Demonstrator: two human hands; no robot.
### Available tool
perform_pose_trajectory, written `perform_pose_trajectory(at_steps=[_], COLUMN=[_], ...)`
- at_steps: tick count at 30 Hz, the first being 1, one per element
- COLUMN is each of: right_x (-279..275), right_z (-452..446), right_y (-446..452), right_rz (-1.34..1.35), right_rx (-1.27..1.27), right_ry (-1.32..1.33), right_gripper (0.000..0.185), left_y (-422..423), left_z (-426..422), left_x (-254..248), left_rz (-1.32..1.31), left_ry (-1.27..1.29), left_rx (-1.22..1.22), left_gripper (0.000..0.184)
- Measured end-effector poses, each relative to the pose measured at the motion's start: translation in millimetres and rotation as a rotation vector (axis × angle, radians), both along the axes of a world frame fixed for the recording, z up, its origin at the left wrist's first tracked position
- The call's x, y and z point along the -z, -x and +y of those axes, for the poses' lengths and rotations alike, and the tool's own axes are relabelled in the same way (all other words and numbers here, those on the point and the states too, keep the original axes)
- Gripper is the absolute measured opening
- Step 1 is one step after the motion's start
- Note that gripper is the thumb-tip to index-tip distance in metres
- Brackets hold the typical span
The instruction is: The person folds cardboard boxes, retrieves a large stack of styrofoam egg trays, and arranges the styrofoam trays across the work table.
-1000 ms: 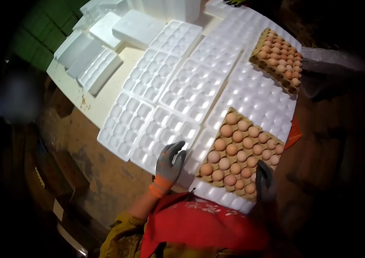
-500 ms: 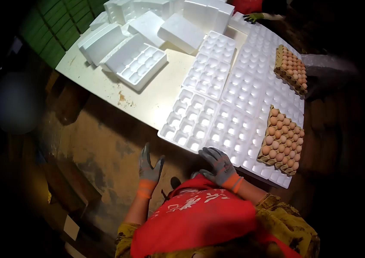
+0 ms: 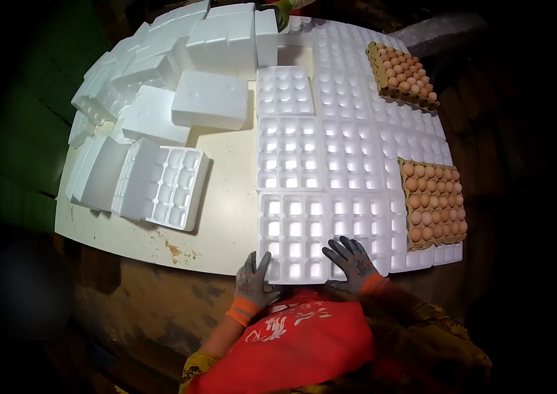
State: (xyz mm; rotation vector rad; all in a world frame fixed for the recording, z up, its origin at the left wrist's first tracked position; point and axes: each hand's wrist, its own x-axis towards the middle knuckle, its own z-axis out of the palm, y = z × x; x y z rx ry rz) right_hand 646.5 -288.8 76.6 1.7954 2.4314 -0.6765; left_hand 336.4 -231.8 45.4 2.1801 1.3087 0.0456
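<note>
My left hand [image 3: 255,282], in a grey glove with an orange cuff, is at the near left corner of a white foam egg tray [image 3: 291,226]. Its fingers are apart and it grips nothing. On the near right side, my right hand [image 3: 356,264] has its fingers spread over the edge of the neighbouring foam tray [image 3: 359,220]. Both trays lie flat with their square hollows facing up, and no eggs show in them. Farther right, a cardboard flat of brown eggs [image 3: 433,203] rests on top of the foam trays.
A second egg flat [image 3: 404,75] sits at the far right. Stacked and tipped foam trays [image 3: 209,98] crowd the table's left side, one [image 3: 177,187] lying hollows up. Bare tabletop [image 3: 226,184] shows between. At the back is another person's gloved hand [image 3: 283,13].
My view has turned, so the table sits squarer before me. My left hand has come from beside the table to the near tray's corner; my right hand stays by the front edge.
</note>
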Motion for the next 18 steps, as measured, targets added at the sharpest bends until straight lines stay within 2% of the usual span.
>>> perform_pose_trajectory(at_steps=[3,5,6,10,11,14,16,18], right_x=[-19.0,-24.7,-20.9,0.4,6.5,37.6,56.0,71.5], right_z=[34.7,73.7,95.0,216.2,252.4,357.4,403.4,422.8], right_y=[10.7,22.2,31.0,54.8,57.9,55.5,49.5,48.2], right_rz=[0.284,0.349,0.237,0.153,0.121,0.022,-0.007,-0.081], right_rx=[0.234,0.27,0.262,0.235,0.287,0.403,0.448,0.571], right_ry=[-0.093,-0.204,-0.217,-0.383,-0.416,-0.53,-0.505,-0.349], right_gripper=[0.071,0.069,0.071,0.075,0.076,0.079,0.079,0.078], left_y=[18.8,32.2,39.5,79.2,85.8,118.2,142.0,173.3], left_z=[6.8,18.0,25.9,65.1,72.3,104.4,130.8,157.3], left_x=[-13.0,-17.8,-20.0,-17.2,-17.5,-12.2,-14.2,-7.9], left_rz=[-0.16,-0.156,-0.152,-0.119,-0.168,-0.165,-0.058,-0.005], left_ry=[0.191,0.121,0.085,-0.104,-0.119,-0.293,-0.357,-0.432], left_rx=[-0.034,-0.048,-0.052,0.032,-0.013,0.049,-0.005,-0.062], left_gripper=[0.106,0.105,0.104,0.099,0.095,0.092,0.093,0.093])
